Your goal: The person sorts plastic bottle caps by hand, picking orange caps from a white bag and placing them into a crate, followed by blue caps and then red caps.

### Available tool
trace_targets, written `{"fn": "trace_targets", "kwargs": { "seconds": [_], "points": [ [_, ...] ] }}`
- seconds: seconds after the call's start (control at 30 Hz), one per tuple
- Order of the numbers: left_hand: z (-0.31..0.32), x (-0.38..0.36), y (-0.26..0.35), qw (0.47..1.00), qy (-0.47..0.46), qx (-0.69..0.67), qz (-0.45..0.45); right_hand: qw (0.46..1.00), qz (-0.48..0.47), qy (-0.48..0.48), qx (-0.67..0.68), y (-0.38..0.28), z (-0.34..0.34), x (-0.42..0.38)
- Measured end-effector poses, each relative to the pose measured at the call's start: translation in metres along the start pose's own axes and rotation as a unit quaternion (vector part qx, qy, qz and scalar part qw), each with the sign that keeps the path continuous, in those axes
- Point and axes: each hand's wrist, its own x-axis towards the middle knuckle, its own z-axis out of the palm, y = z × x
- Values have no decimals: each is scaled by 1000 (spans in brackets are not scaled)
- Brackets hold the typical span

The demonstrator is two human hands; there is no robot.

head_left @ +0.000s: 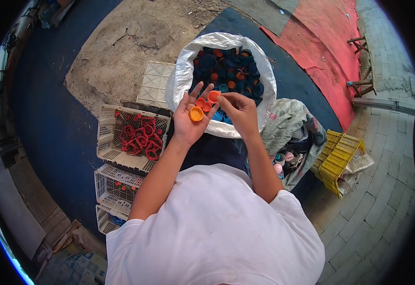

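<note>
three white crates (122, 187) stacked down the left, the far one full of red caps (138, 135), too tangled to count. left hand (191, 116) lies palm up, fingers spread, cradling four caps: one orange cap (196, 114) and three red-orange. right hand (238, 111) pinches the farthest cap (213, 96) at the left fingertips. behind them a white sack (179, 76) of mostly blue caps; right, a cloth bag (288, 126), then a yellow crate (340, 156), partly hidden.

Outdoor sorting yard, sack of bottle caps (226, 64), plastic crates (134, 137), paving
</note>
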Motion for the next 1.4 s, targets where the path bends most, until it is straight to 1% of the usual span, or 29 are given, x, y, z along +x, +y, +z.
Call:
{"fn": "trace_targets", "kwargs": {
  "seconds": [0.03, 0.07, 0.13, 0.17, 0.27, 0.37, 0.47, 0.57, 0.67, 0.77, 0.87, 0.97, 1.07, 1.17, 1.23, 1.3, 1.4],
  "points": [
    [2, 0, -1, 1000, 3, 11, 0, 1000, 6, -22, 11, 6, 2, 0],
    [3, 0, -3, 1000, 6, 21, -1, 999, 5, -37, -8, 7, 2, -1],
    [-10, 1, 1, 1000, -7, -4, -6, 997, 3, -68, -45, 7, 1, 2],
    [-16, 2, 3, 1000, -14, -16, -7, 999, -21, -15, -22, 14, 2, 5],
    [-14, 1, 6, 1000, 0, -4, 8, 986, 33, 52, -155, 14, -23, 27],
    [-12, -3, 7, 1000, 7, 9, 6, 937, -50, 69, -338, 38, -45, 61],
    [-10, -5, 4, 1000, 14, 7, 0, 859, -104, 34, -501, 67, -53, 80],
    [-12, -6, 3, 1000, 14, 7, -4, 833, -105, 3, -544, 90, -46, 94],
    [-9, -8, 5, 1000, 8, 11, -4, 798, -113, 18, -592, 108, -40, 100],
    [-7, -9, 7, 1000, 6, 18, -7, 798, -146, 58, -582, 112, -39, 100],
    [-12, -7, 6, 1000, 6, 10, -14, 828, -135, 54, -542, 108, -44, 97],
    [-13, -5, 5, 1000, 11, 10, -15, 851, -158, 120, -485, 98, -40, 89],
    [-8, -4, 5, 1000, 10, 16, -13, 855, -200, 165, -449, 87, -38, 77],
    [-7, -1, 6, 1000, 2, 7, -12, 935, -103, 137, -310, 52, -33, 57],
    [-6, -1, 6, 1000, 6, -4, -13, 974, -64, 91, -195, 47, -29, 44],
    [-6, 0, 4, 1000, 4, -23, -16, 996, -11, 39, -76, 41, -24, 29],
    [-4, 1, 3, 999, -9, -51, -17, 998, 18, -8, 54, 27, -4, 8]
  ]
}}
